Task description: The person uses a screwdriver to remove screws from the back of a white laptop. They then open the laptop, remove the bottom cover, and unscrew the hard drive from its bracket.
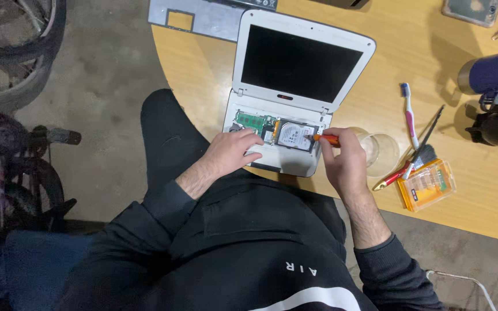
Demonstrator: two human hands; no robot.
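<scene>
A small white laptop (pixel 304 57) lies open on a wooden table (pixel 445 190), its top cover off and its insides showing. A silver hard drive (pixel 295 135) sits in the base beside a green circuit board (pixel 252 121). My left hand (pixel 231 152) rests flat on the laptop's front left, fingers touching the base by the drive. My right hand (pixel 344 161) grips an orange-handled screwdriver (pixel 325 138), its tip pointing at the right edge of the drive.
A clear glass bowl (pixel 381 152) stands just right of my right hand. Beyond it lie a toothbrush (pixel 409 112), a brush (pixel 425 154), an orange bit case (pixel 427 184) and a blue flask (pixel 491 72). A grey laptop cover (pixel 203 20) lies at the back. Bicycle wheels (pixel 12 52) stand left.
</scene>
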